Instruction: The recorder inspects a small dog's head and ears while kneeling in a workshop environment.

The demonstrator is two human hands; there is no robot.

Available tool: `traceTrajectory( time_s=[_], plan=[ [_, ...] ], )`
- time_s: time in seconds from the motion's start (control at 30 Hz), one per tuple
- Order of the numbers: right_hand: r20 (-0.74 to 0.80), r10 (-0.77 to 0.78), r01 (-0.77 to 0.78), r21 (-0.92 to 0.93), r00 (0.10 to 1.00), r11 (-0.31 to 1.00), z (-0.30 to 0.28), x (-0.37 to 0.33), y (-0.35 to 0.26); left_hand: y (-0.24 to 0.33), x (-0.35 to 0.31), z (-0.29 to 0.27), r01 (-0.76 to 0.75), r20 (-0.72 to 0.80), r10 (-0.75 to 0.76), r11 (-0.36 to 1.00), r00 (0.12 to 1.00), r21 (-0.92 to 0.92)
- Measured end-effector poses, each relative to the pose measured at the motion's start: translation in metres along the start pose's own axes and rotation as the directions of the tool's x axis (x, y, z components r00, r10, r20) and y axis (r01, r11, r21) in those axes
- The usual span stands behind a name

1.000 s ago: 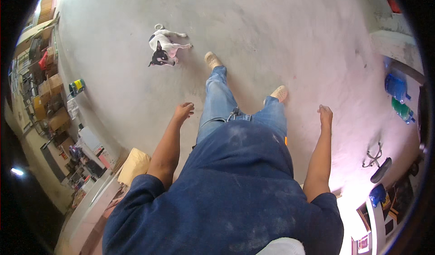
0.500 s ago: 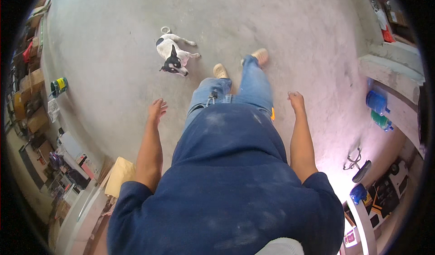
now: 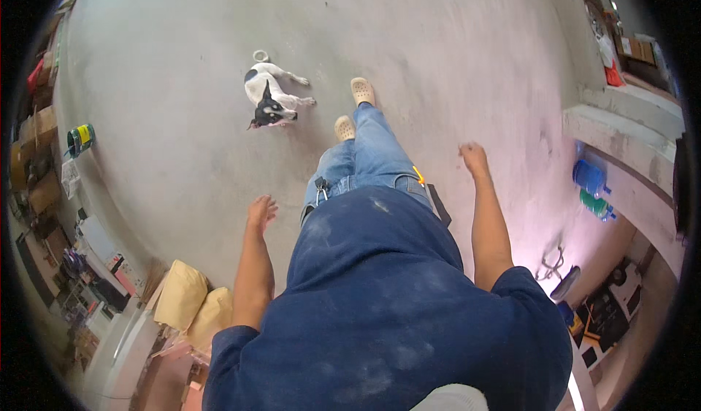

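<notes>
My left hand (image 3: 261,211) hangs beside my left hip with nothing in it, its fingers loosely bent and apart. On the other side, my right hand (image 3: 473,157) is held out past my right hip, also without any object; its fingers are slightly curled and a little blurred. Both hands are apart from everything around them. A black-and-white dog (image 3: 270,93) lies on the floor ahead and to the left of my feet. Keys (image 3: 321,186) hang at the front of my jeans (image 3: 376,144), and an orange item (image 3: 419,176) sticks out at the right pocket.
Concrete floor (image 3: 438,53) stretches ahead of my beige clogs. Along the left stand cardboard boxes (image 3: 44,130), a green container with a yellow label (image 3: 80,140) and yellowish sacks (image 3: 181,294). To the right are a concrete ledge (image 3: 621,130), a blue water jug (image 3: 590,178) and a green one (image 3: 597,205).
My feet have stepped, the right clog now ahead and nearer the left one. My left hand has dropped back toward me; my right hand has shifted slightly left. The dog stays lying down.
</notes>
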State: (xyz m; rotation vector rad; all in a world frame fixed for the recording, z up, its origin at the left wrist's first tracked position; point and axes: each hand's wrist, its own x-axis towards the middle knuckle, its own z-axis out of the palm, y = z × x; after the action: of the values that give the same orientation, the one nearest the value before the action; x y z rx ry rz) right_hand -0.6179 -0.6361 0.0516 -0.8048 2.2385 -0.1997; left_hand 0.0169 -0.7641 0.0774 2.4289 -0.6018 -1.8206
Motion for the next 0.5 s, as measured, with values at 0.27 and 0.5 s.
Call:
traceTrajectory(
  time_s=[0.27,0.5],
  plan=[
    [-0.062,0.052,-0.043,0.139,0.997,0.989,-0.005,-0.040,0.044,0.077,-0.016,0.045,-0.253,0.037,0.251,0.965,0.967,0.063],
    [0.078,0.172,-0.177,0.061,0.982,0.982,0.044,-0.141,0.161,0.000,-0.025,0.072,-0.215,0.085,0.205,0.967,0.975,0.135]
  ],
)
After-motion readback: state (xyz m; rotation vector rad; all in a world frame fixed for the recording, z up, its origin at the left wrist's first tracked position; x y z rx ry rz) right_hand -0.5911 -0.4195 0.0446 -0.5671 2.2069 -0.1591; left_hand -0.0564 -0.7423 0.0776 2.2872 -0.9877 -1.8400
